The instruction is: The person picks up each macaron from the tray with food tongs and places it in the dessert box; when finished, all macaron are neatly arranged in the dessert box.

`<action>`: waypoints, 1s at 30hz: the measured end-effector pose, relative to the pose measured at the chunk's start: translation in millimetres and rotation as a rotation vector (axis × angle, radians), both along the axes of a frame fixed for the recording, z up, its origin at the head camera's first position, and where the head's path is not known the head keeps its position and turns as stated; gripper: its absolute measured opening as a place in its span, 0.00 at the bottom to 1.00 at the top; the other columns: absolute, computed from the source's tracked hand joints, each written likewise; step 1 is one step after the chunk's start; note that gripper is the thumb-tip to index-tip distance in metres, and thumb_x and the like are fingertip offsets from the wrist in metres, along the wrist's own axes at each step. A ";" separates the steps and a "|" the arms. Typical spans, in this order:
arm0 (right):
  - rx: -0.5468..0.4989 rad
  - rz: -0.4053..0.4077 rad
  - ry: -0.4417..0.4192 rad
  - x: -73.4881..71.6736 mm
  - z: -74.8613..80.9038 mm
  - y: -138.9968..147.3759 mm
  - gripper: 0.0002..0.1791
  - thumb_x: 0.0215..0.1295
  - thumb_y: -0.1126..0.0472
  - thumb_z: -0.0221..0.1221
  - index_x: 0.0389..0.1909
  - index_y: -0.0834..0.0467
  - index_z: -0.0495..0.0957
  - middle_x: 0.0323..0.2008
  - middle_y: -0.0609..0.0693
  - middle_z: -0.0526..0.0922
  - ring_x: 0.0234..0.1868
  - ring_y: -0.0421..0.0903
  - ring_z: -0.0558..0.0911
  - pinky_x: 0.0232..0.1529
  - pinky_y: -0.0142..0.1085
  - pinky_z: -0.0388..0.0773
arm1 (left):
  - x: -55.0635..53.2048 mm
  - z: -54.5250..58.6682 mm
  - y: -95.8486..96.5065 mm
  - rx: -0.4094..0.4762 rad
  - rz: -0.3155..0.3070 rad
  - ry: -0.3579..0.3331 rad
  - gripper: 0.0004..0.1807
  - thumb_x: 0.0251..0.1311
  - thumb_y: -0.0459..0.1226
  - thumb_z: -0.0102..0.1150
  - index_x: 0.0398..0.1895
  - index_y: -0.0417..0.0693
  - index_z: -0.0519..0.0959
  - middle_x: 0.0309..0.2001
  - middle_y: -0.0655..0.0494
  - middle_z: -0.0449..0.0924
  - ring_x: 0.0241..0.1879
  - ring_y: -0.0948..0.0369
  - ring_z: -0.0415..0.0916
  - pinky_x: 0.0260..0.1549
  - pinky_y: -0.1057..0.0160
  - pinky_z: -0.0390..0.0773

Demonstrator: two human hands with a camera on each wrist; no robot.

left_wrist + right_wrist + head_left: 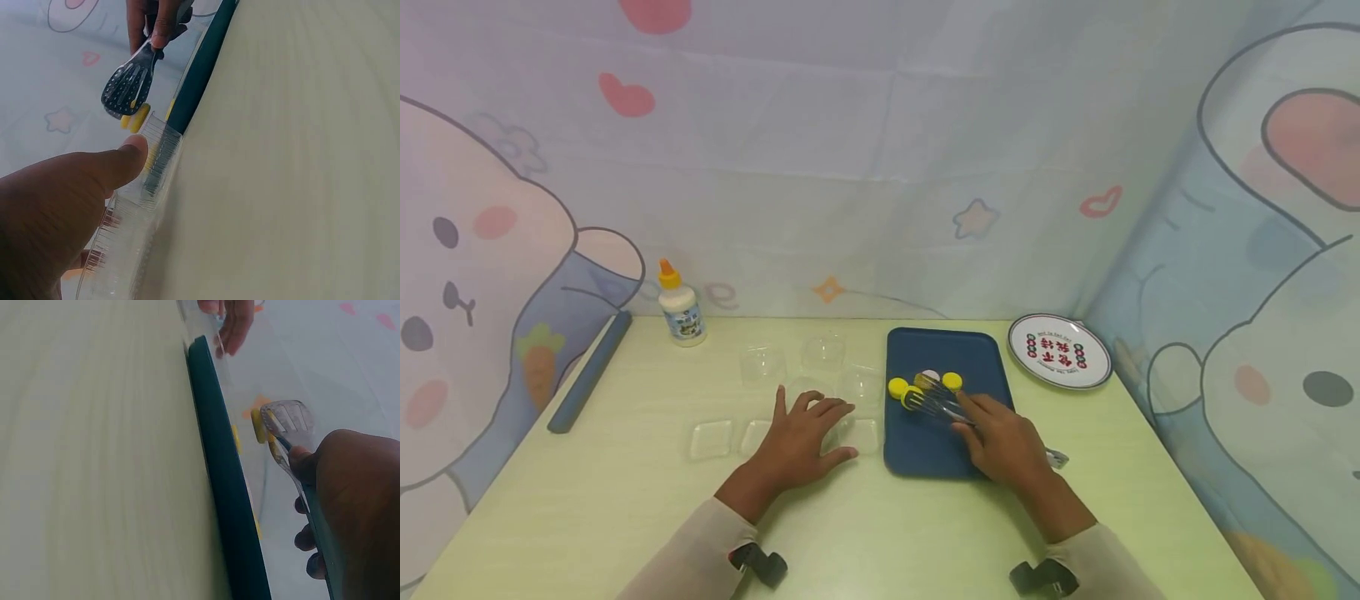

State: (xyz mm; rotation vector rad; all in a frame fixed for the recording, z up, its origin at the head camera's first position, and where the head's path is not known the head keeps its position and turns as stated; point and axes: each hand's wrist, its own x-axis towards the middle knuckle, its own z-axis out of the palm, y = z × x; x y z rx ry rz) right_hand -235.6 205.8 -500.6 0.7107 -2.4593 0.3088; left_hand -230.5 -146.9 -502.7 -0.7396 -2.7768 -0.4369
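My right hand [1011, 442] grips a pair of metal tongs [953, 408] with slotted heads. Between the heads is a yellow macaron [258, 426], raised above the blue tray [925, 454] in the right wrist view. On the tray lie more small round macarons, a yellow one [952, 382] and a pale one [930, 375] among them. My left hand [797, 442] spreads its fingers over clear plastic boxes, with its thumb beside a ridged box [119, 250] in the left wrist view. Part of these boxes is hidden under the hand.
Several clear lids [763, 363] and box bases [711, 439] lie left of the tray. A white glue bottle [683, 315] stands at the back left, near a dark blue bar [591, 371] on the table edge. A printed plate [1060, 352] is at the back right.
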 end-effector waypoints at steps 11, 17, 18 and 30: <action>0.003 0.109 0.048 0.7 3.6 -28.6 0.29 0.67 0.51 0.75 0.66 0.57 0.86 0.54 0.51 0.92 0.48 0.52 0.93 0.38 0.46 0.90 | -3.4 -2.5 0.2 -0.003 -0.002 0.012 0.37 0.66 0.59 0.73 0.75 0.59 0.78 0.71 0.56 0.83 0.73 0.44 0.73 0.73 0.12 0.50; 0.034 0.134 0.035 3.9 4.7 -39.2 0.29 0.68 0.49 0.74 0.67 0.56 0.85 0.52 0.50 0.92 0.44 0.48 0.93 0.36 0.43 0.89 | -3.0 -3.7 0.2 -0.003 0.013 -0.021 0.39 0.65 0.61 0.73 0.76 0.60 0.77 0.69 0.55 0.84 0.74 0.44 0.73 0.74 0.13 0.47; 0.042 0.137 0.033 4.3 5.1 -41.0 0.29 0.68 0.49 0.74 0.67 0.56 0.85 0.51 0.50 0.92 0.43 0.47 0.92 0.34 0.42 0.88 | -3.4 -4.2 0.0 -0.003 0.013 -0.022 0.38 0.65 0.61 0.73 0.75 0.60 0.77 0.69 0.55 0.85 0.73 0.44 0.73 0.74 0.13 0.47; 0.166 0.106 -0.065 11.5 12.9 -55.6 0.27 0.73 0.45 0.70 0.66 0.54 0.86 0.53 0.47 0.91 0.45 0.43 0.92 0.34 0.39 0.87 | -4.7 -7.2 -0.6 0.006 0.012 -0.006 0.38 0.64 0.61 0.74 0.75 0.59 0.78 0.68 0.54 0.86 0.71 0.45 0.74 0.74 0.13 0.50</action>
